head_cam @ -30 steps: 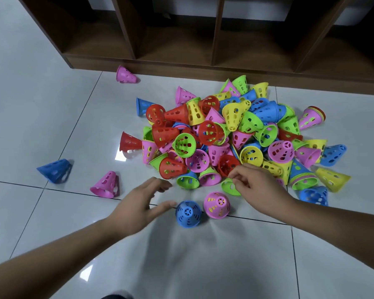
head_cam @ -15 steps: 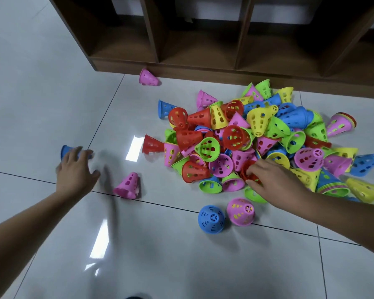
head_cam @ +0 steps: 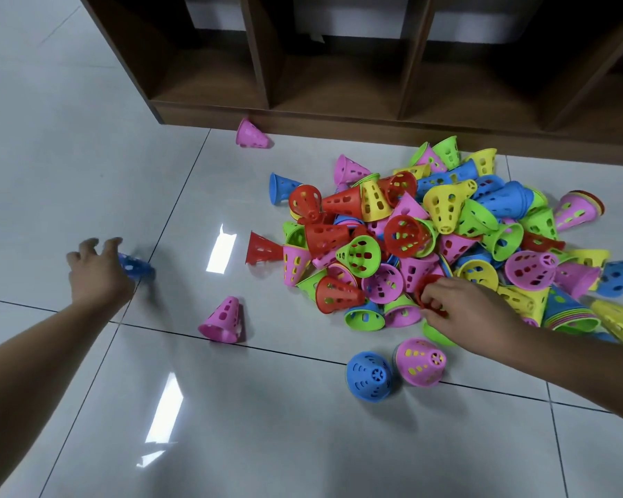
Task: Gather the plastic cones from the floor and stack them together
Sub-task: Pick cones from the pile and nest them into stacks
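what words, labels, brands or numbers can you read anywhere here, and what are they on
None: no readable text anywhere in this view.
The plastic cones show only cut-out holes, no print.
The wooden shelf and the floor tiles carry no label, number or sign.
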`<state>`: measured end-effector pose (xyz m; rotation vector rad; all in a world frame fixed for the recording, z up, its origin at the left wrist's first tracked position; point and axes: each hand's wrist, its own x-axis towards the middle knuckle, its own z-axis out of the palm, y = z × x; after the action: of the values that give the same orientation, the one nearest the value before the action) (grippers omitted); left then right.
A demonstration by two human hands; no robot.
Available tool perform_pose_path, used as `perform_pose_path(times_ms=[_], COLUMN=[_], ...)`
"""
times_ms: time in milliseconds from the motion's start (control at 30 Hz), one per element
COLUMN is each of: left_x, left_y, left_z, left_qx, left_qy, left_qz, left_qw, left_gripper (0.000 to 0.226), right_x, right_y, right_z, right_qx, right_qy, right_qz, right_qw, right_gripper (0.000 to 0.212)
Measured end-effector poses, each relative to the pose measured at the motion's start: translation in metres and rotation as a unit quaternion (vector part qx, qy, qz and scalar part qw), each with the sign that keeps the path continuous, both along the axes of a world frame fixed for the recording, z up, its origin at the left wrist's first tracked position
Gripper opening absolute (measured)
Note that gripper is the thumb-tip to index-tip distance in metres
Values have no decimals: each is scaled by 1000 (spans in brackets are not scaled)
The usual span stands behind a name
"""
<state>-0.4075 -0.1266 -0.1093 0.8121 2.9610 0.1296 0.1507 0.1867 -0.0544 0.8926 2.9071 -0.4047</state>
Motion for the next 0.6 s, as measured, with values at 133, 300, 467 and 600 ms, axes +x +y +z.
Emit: perform_pose_path(times_ms=[133, 300, 467, 600], left_x=[-1, 36, 74, 124], left_y=[-10, -1, 26, 49], left_z=[-11, -5, 9, 37], left_qx=[-15, 40, 61, 129], left_qy=[-85, -103, -75, -83], left_qz=[24, 1, -75, -126], left_qw=[996, 994, 993, 980], left_gripper=[67, 62, 52, 41], right_x=[-1, -2, -2, 5], right_y=[-2, -2, 2, 14], right_z=[2, 1, 9, 24], right_qx=[-4, -3, 9, 16], right_qy=[-7, -12, 1, 33], right_qz=[-7, -11, -28, -69], right_qw=[1000, 1000, 1000, 997], right_gripper=[12, 13, 19, 16])
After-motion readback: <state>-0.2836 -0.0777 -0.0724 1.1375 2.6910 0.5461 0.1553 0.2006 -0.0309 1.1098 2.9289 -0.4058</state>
